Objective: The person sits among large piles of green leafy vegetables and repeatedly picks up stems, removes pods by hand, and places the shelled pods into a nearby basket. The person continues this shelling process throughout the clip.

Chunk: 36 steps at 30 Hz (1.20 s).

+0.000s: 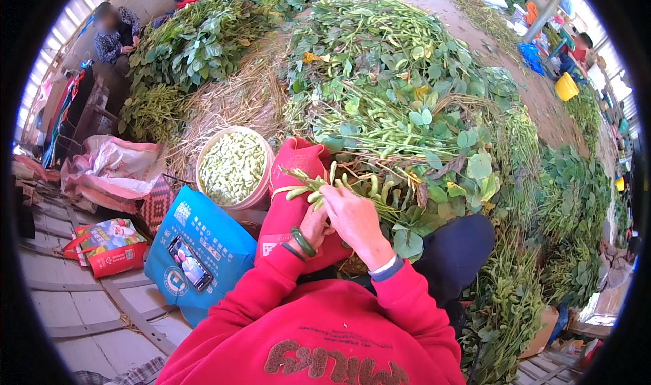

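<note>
My left hand point(314, 228), with a green bangle at its wrist, is closed around the lower end of a small bunch of green soybean pods point(316, 192) over my red-clad leg. Against it, my right hand point(351, 214) has its fingertips on the same bunch; whether it grips a single pod cannot be told. Right of the hands lie more stems with pods point(381, 194). Beyond my left hand stands a pale pink bucket point(267, 176) filled with loose green pods point(231, 167).
A large heap of soybean plants point(386, 80) spreads ahead and right. On the left are a blue bag point(224, 232) bearing a phone point(189, 263), a red bag point(114, 247) and a woven sack point(114, 166). One person point(114, 34) sits far left, another point(577, 54) far right, near a yellow bucket point(566, 86).
</note>
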{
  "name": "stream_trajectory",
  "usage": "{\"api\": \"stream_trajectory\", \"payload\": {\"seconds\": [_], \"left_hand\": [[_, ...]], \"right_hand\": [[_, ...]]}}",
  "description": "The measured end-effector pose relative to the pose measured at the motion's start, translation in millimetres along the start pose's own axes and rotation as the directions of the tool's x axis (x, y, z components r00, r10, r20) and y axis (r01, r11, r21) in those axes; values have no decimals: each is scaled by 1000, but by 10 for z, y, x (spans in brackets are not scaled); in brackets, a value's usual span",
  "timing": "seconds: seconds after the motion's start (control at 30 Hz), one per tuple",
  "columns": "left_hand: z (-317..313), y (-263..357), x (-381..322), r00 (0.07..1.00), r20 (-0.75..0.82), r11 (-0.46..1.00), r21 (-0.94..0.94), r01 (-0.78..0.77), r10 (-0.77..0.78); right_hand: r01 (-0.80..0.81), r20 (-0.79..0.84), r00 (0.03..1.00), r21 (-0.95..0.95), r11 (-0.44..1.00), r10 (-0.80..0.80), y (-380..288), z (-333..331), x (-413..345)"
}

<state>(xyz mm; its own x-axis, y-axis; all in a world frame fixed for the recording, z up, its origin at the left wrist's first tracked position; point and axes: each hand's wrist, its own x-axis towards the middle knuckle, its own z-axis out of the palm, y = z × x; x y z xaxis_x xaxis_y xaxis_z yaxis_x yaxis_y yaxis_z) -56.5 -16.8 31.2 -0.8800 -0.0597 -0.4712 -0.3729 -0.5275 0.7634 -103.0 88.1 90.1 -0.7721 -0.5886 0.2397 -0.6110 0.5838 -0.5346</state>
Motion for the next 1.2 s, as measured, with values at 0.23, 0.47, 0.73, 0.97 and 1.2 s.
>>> {"api": "stream_trajectory", "payload": {"seconds": [0.23,0.47,0.73,0.97,1.2], "left_hand": [[-223,-259,96,976,59,963,160,-217,211],[-273,352,-301,785,441,884,373,280,-435],[-69,374,-305,973,125,975,-87,204,-192],[10,146,-106,939,293,907,-320,274,-181],[46,48,-92,993,117,996,-94,-6,17]], "right_hand": [[296,125,952,-144,944,-280,154,299,186],[311,101,949,-147,939,-298,299,328,168],[-61,-197,975,230,971,108,308,191,-54],[-121,-150,976,238,964,160,136,-25,-361],[-391,183,919,547,740,350,211,133,-647]]}}
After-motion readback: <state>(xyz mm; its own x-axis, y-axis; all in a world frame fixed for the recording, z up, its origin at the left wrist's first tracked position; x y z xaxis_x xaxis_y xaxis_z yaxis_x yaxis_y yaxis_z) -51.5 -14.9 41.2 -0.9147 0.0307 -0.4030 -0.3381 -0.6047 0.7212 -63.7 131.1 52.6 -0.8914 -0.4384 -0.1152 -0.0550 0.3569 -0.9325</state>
